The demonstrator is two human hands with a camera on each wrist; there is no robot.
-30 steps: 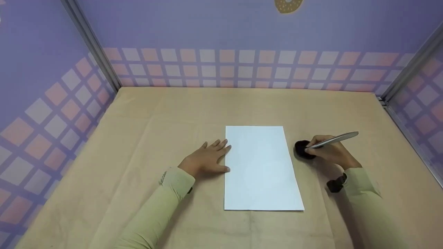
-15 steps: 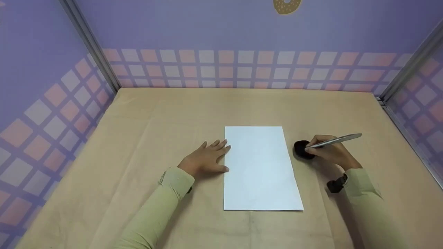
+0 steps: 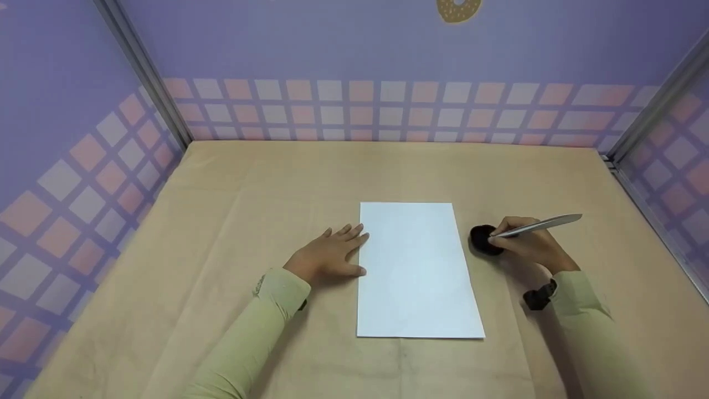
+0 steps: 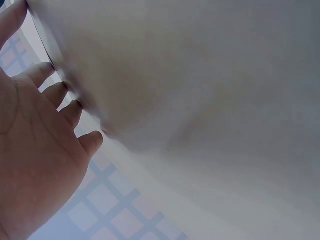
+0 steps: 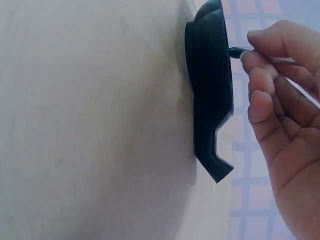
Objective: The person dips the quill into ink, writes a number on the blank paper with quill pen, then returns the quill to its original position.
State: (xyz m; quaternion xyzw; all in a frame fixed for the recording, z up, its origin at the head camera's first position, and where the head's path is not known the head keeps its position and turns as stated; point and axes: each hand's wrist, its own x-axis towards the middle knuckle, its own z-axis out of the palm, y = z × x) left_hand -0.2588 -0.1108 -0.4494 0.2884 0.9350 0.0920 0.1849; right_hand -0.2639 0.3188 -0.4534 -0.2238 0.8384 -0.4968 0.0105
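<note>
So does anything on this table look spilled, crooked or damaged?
Nothing stands out. The white paper looks blank and unstained, and the black dish sits upright with the tip of the pen at its top and no visible spill. The tablecloth shows faint creases and smudges below the paper in the head view.

Head view: inside of the black dish (image 3: 481, 239) was too dark to read, its handle (image 5: 206, 135) hidden behind the right grip (image 3: 529, 242). Tip of the silver pen (image 3: 545, 223) — couldn't make it out. Donut print (image 3: 445, 12) clipped up top, both sleeves (image 3: 238, 343) at the bottom.
</note>
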